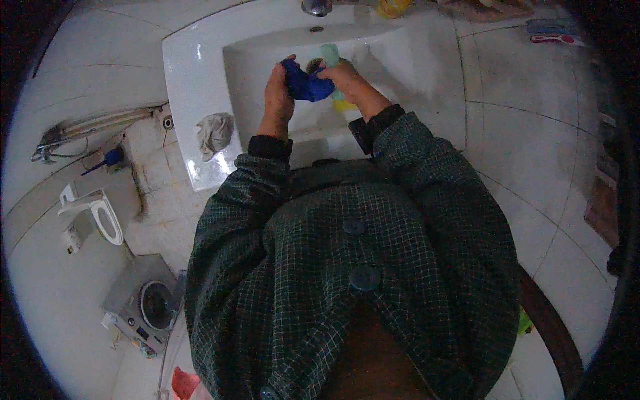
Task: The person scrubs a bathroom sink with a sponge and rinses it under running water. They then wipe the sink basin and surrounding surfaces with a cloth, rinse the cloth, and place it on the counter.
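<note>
Over the white sink basin (310, 122), my left hand (279, 100) grips one end of a dark blue cloth (305, 85), perhaps a sock or small garment. My right hand (350, 82) holds the other end of the cloth. It is also closed around a pale green object (329, 54), maybe a brush or a soap bar, whose middle is hidden by the fingers. A small yellow thing (344, 105) shows just below my right hand; I cannot tell whether it is held or lies in the basin. Behind the cloth the dark drain (314, 65) is partly visible.
A crumpled grey cloth (215, 134) lies on the sink's left ledge. The chrome faucet (316, 7) stands at the far rim, with a yellow item (392, 7) to its right. On the left are a toilet (106, 220) and a front-loading washing machine (145, 305).
</note>
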`<state>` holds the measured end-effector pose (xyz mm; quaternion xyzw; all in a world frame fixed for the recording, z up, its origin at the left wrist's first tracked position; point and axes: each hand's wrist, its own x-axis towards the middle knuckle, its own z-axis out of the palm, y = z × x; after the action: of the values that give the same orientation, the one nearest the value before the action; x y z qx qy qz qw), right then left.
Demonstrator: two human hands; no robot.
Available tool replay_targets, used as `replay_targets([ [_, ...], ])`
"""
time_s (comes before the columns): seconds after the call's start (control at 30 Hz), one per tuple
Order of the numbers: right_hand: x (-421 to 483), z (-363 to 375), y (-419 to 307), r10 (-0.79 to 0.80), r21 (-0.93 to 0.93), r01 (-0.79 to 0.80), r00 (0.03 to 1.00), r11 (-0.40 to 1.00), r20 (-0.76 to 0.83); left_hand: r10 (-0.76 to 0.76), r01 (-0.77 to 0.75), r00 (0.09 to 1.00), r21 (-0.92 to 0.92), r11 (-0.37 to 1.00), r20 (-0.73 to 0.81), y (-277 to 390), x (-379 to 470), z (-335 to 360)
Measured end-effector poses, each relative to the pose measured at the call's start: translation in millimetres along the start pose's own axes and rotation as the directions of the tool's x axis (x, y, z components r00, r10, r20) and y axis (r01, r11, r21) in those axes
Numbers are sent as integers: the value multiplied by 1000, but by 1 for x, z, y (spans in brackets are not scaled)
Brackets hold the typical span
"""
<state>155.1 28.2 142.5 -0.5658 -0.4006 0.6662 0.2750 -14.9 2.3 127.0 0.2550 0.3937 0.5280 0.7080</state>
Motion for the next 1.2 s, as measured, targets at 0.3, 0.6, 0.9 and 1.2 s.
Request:
replay_targets([
  [0.3, -22, 30, 1, -539, -474, 435, 836, 766, -105, -404, 336, 914, -472, 815, -47, -15, -1, 15],
  [0.6, -11, 30, -9, -615, -363, 527, 763, 769, -196, -336, 309, 942, -440, 843, 17, -14, -2, 24],
  [0.9, 39, 18, 29, -303, -548, 83, 896, 832, -324, -463, 464, 886, -54, 884, 24, -14, -15, 29],
  [1.2, 28, -81, 69, 116, -145, -175, 933, 974, -341, -355, 347, 934, -319, 882, 34, -8, -15, -26],
])
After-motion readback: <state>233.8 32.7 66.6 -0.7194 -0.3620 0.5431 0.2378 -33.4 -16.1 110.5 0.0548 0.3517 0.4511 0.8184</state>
